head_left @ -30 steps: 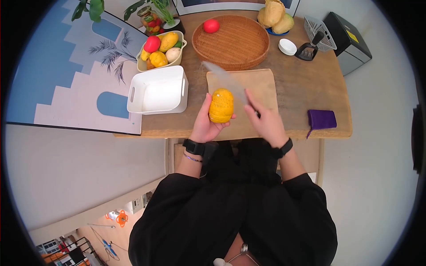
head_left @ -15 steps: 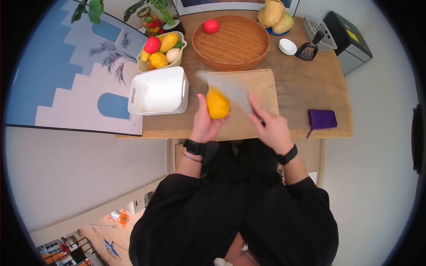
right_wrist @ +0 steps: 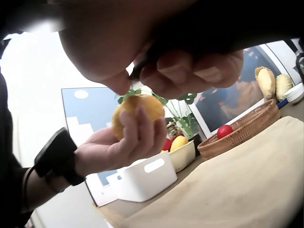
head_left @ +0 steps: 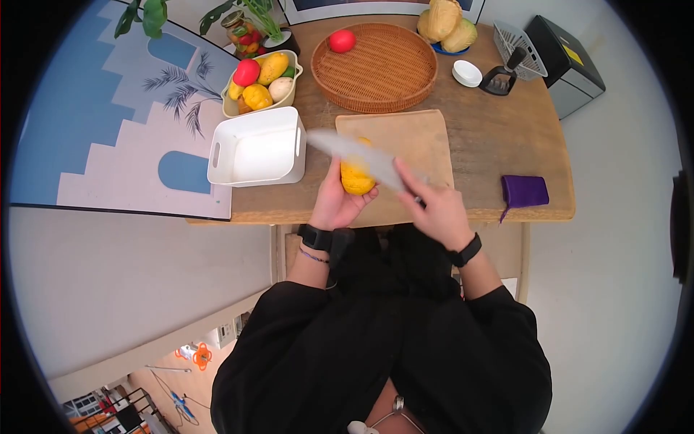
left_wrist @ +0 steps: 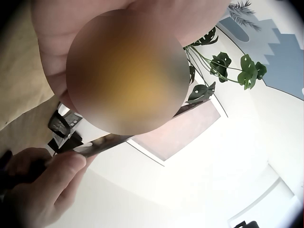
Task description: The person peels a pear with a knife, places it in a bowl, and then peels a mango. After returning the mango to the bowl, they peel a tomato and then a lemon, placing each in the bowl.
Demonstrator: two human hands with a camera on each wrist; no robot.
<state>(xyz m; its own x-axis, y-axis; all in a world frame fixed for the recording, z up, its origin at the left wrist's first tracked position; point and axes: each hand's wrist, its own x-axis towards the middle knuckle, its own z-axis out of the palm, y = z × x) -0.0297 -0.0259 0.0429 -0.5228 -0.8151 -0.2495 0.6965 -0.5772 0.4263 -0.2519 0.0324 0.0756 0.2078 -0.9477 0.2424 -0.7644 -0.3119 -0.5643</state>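
My left hand [head_left: 340,201] holds a lumpy yellow fruit [head_left: 356,181] above the front of the brown cutting mat [head_left: 412,137]. In my right hand [head_left: 444,215] is the dark handle of a broad-bladed kitchen knife [head_left: 377,163], the forefinger stretched along the blade. That blade, blurred, crosses over the fruit in the head view and covers part of it. In the left wrist view the fruit [left_wrist: 126,76] is a blurred yellow disc, the blade [left_wrist: 107,142] running just past it. The right wrist view has the left fingers [right_wrist: 130,133] curled round the fruit.
A white bin [head_left: 256,155] stands left of the mat, with a basket of fruit [head_left: 228,101] behind it. Beyond the mat is a round wicker tray [head_left: 383,65] with a red item. A purple pouch [head_left: 525,192] lies at right, and a white bowl [head_left: 467,73] farther back.
The knife's blade has swung leftward and down, its tip now left of the fruit. The fruit has turned and tipped slightly in my left hand. Both hands keep their holds.
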